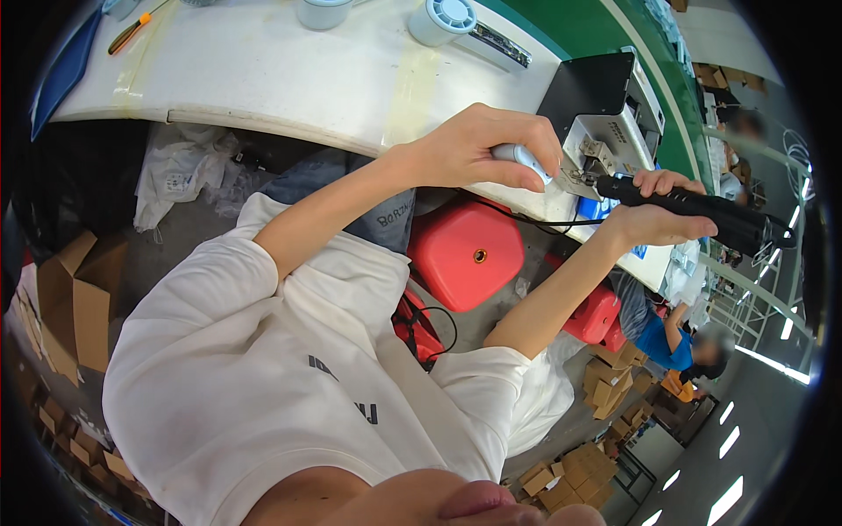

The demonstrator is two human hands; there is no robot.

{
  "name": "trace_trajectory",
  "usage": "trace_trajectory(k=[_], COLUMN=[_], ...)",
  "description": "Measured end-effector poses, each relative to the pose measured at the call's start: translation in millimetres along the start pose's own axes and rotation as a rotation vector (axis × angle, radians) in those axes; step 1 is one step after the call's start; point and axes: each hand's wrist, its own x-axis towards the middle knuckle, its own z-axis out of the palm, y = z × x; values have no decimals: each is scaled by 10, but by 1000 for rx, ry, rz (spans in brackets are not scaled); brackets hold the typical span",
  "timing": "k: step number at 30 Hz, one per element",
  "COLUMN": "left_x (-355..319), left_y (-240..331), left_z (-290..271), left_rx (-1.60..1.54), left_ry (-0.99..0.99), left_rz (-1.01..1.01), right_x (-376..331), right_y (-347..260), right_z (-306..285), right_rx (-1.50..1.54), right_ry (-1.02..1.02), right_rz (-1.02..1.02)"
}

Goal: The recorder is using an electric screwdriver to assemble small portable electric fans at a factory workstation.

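My left hand (474, 149) grips a small white and grey rounded part (519, 158) at the front edge of the white table (263, 70). It holds the part against a metal fixture (592, 158) on the front of a black and silver machine (605, 96). My right hand (658, 219) is wrapped around a black electric screwdriver (702, 209). The screwdriver lies level, with its tip at the fixture beside the white part. Both forearms reach out from my white shirt.
Two white round parts (443, 17) (324, 10), an orange-handled tool (130, 33) and a blue tray (66, 66) lie on the table. A red stool (465, 250) stands under it. Cardboard boxes (74, 307) sit at the left. A person in blue (667, 337) crouches near more boxes (605, 386).
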Motion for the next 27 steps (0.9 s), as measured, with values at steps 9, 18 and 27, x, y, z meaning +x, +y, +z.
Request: trace_trajectory(k=[9, 18, 27], left_x=[15, -2, 2], left_y=[79, 56, 20], left_z=[17, 26, 22], left_rx=[-10, 14, 64], left_ry=[-36, -34, -17], left_rz=[-74, -76, -36], right_x=[89, -3, -62], right_y=[-987, -1125, -1078], right_z=[74, 496, 566], right_rx=[776, 807, 742], right_ry=[-633, -827, -874], right_rz=[28, 104, 52])
